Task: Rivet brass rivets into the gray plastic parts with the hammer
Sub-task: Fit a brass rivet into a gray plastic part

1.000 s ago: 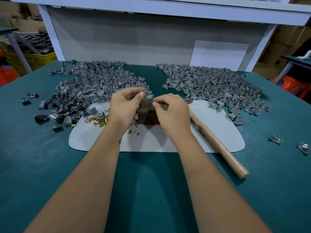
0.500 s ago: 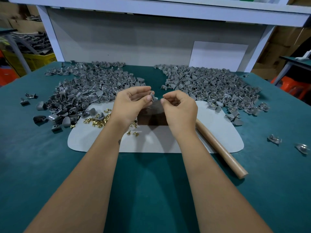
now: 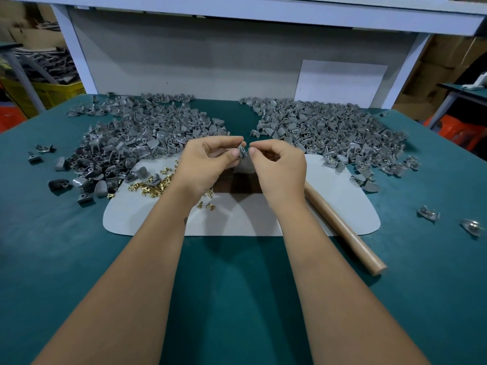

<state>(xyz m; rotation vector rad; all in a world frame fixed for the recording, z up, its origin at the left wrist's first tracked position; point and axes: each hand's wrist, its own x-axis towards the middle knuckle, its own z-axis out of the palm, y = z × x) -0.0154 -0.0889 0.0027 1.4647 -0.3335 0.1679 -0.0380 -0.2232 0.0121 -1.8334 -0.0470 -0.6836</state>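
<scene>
The green table [image 3: 66, 259] is covered at its far side by two heaps of gray plastic parts, one [image 3: 137, 138] beyond the left corner of the pale mat [image 3: 237, 222] and one [image 3: 329, 133] beyond its right corner, with a bare green strip between them and open cloth along the near edge. On the mat are seen a dark block [image 3: 237, 185], the hammer handle [image 3: 342, 227] running off its right near corner, and brass rivets [image 3: 152, 184] scattered at its left. Above the block a gray part [image 3: 242, 151] is pinched by the curled left hand [image 3: 208, 164], while the right hand [image 3: 279, 167] is curled beside it, fingertips pinched; what is held there cannot be told.
</scene>
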